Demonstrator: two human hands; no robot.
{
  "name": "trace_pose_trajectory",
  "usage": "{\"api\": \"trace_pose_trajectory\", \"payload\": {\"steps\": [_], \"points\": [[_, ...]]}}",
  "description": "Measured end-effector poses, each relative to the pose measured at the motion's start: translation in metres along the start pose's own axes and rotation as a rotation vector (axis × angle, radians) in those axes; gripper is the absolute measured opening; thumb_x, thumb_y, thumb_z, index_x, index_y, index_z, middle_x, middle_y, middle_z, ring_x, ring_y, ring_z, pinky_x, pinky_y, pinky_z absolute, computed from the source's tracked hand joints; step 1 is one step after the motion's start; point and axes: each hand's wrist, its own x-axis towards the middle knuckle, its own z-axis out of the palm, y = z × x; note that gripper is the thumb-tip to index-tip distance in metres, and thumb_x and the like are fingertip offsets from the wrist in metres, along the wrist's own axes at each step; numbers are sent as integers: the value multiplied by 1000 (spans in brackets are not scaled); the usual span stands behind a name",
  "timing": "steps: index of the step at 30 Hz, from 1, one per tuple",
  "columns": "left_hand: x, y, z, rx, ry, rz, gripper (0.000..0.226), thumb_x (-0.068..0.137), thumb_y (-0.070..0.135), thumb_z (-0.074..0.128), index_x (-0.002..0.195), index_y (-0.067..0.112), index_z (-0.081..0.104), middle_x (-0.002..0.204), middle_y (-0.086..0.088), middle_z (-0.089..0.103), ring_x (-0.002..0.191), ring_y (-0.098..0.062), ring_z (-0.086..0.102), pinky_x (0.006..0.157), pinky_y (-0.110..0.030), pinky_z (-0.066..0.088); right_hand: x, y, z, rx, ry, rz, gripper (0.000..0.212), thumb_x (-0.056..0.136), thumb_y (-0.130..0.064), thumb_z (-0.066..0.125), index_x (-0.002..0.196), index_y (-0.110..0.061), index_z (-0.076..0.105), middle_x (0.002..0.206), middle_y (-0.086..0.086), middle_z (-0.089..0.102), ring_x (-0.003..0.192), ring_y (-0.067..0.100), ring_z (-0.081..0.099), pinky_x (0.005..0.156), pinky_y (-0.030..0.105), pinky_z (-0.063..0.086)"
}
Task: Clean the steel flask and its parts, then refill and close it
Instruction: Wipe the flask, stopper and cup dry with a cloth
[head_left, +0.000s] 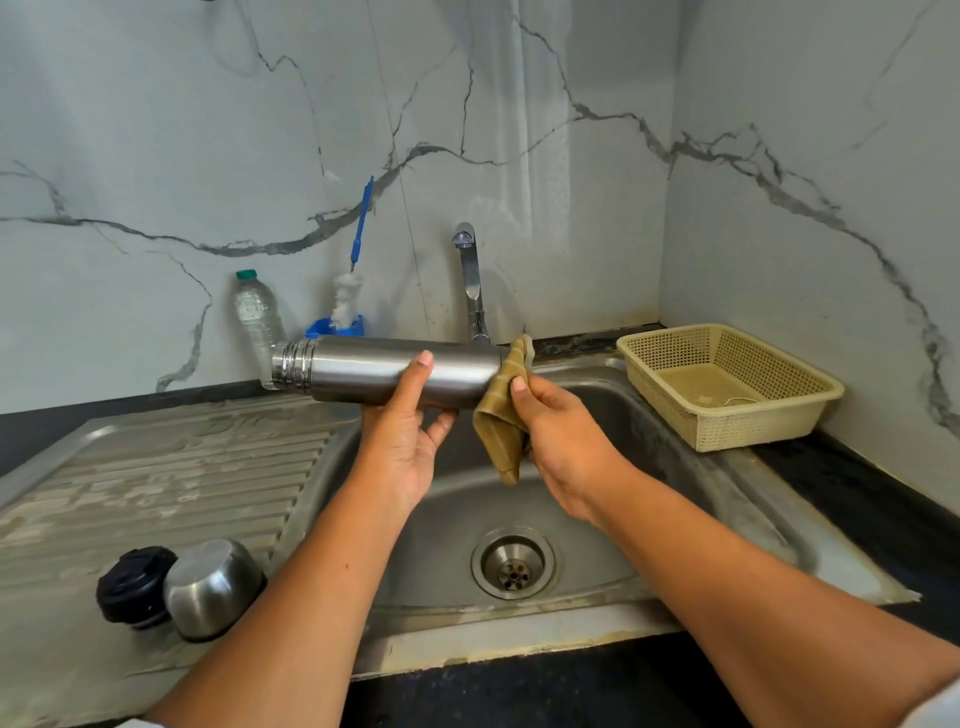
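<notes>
Far to the left of the left hand and nearer the person, a round black plastic stopper (136, 587) sat on the ribbed steel drainboard (156, 467), touching a domed brushed-steel cup lid (214, 587) that stood mouth down just to its right. Beyond the left hand, against the marble-patterned wall, stood a clear plastic water bottle with a green cap (257, 317). Just right of the bottle, a white-bristled bottle brush with a long blue handle (345, 304) rested bristles down in a small blue holder.

The cylindrical steel flask (363, 369) lay level in the air above the sink basin (675, 467), its threaded open mouth pointing left and its base to the right. The left hand (402, 441) gripped the flask from below at its middle, thumb up across the near side and fingers curled underneath.

Behind the flask, between the two hands, rose a chrome tap (470, 280).

A folded mustard-yellow cloth with pale stripes (506, 415) covered the flask's base end and hung down from it. The right hand (563, 447) pinched this cloth between thumb and curled fingers, pressing it to the flask's right end. Below both hands, in the basin floor, was the round steel drain strainer (513, 564).

To the right of the right hand, a rectangular beige perforated plastic basket (727, 384) sat partly on the sink's rim and partly on the dark bench (893, 509), in the corner of the walls.
</notes>
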Motion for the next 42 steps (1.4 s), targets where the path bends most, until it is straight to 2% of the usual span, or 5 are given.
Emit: {"api": "trace_pose_trajectory", "payload": {"steps": [11, 17, 29, 34, 42], "points": [[-6, 3, 3, 8, -91, -86, 84, 70, 25, 85, 146, 17, 50, 133, -11, 69, 120, -22, 68, 76, -34, 63, 2, 2, -5, -48, -11, -94, 42, 109, -41, 39, 148, -30, 50, 137, -9, 62, 127, 4, 54, 98, 18, 40], [-6, 0, 3, 25, -65, -15, 84, 68, 22, 87, 144, 25, 51, 135, -3, 69, 124, -20, 66, 82, -38, 63, 2, 3, -9, -257, 125, -115, 29, 104, -35, 55, 127, -24, 67, 113, -4, 74, 110, 11, 67, 106, 42, 51], [-13, 8, 9, 84, -146, -48, 73, 69, 24, 83, 137, 21, 56, 130, -7, 71, 121, -19, 68, 77, -36, 63, 4, -2, -8, -75, 86, -218, 45, 103, -45, 52, 147, -41, 49, 136, -9, 63, 127, 9, 58, 111, 38, 45], [-18, 3, 3, 196, -238, -84, 65, 74, 19, 80, 134, 21, 56, 130, -7, 71, 121, -20, 67, 84, -42, 62, 7, -11, -15, -40, 148, 2, 45, 104, -54, 36, 129, -27, 61, 122, 12, 67, 110, 28, 67, 94, 52, 58], [-20, -2, 6, 279, -286, -28, 64, 71, 14, 81, 130, 21, 57, 128, -3, 72, 121, -19, 67, 105, -54, 52, 3, -17, -23, 35, 100, 310, 67, 101, -66, 25, 119, -13, 62, 96, 19, 74, 70, 24, 68, 50, 28, 52]]}}
